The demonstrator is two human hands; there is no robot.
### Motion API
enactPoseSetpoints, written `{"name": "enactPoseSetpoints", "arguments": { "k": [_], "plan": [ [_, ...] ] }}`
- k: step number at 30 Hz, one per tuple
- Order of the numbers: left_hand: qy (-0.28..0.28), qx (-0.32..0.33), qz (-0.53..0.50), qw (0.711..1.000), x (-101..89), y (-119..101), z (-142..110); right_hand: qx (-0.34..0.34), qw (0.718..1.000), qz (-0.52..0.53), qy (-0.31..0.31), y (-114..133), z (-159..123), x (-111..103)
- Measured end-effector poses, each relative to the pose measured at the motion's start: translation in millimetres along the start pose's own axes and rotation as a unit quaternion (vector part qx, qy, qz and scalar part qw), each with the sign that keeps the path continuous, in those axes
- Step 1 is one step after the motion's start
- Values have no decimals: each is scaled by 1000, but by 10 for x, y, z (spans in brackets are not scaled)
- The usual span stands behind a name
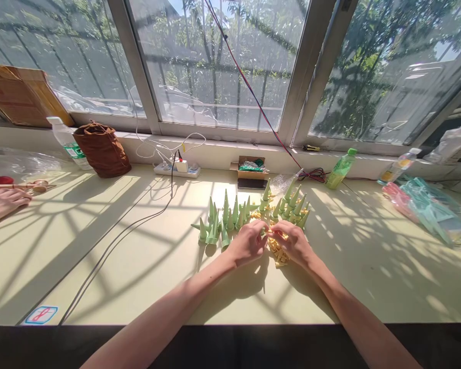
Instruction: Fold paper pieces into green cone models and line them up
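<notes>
My left hand (pixel 249 241) is closed, its fingers pinched round a green cone that is mostly hidden, with only a bit of green showing at the fingertips. Close beside it, my right hand (pixel 292 242) is closed too, thumb and finger pinching a small yellow piece at the left fingertips. Under and between the hands lies a pile of small yellow pieces (pixel 279 255). Several pointed green cones (pixel 226 207) stand upright to the left, and one lies on its side. More green cones (pixel 292 202) are crowded behind my right hand, some tilted, among yellow pieces.
On the table (pixel 369 282) a small cardboard box (pixel 252 174) and a power strip (pixel 176 170) stand near the window. A brown pouch (pixel 102 149), a green bottle (pixel 341 168) and plastic bags (pixel 434 207) lie farther out. Black cables (pixel 126 228) cross the left. Another person's hand (pixel 5 204) rests far left.
</notes>
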State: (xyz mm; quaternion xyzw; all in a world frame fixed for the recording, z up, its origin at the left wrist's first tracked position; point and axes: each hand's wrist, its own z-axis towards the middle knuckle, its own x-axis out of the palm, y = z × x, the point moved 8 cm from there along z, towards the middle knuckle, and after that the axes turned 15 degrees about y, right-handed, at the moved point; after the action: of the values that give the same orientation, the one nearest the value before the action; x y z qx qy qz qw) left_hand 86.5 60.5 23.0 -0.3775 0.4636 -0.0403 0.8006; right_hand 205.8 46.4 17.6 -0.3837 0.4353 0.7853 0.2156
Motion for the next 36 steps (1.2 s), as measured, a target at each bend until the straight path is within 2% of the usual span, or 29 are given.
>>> {"name": "enactPoseSetpoints", "arguments": {
  "k": [7, 18, 29, 36],
  "plan": [
    [9, 20, 4, 1000, 1, -37, 13, -10, 1000, 0, -26, -1, -22, -38],
    [-20, 43, -3, 999, -1, -12, -4, -9, 999, 7, -53, 9, -50, -69],
    [-16, 25, -10, 1000, 9, -7, -3, 7, 999, -1, -36, 54, -26, -74],
    [-61, -9, 4, 998, -20, 78, 0, 25, 999, -16, -14, 30, 16, -19]
  ]
}}
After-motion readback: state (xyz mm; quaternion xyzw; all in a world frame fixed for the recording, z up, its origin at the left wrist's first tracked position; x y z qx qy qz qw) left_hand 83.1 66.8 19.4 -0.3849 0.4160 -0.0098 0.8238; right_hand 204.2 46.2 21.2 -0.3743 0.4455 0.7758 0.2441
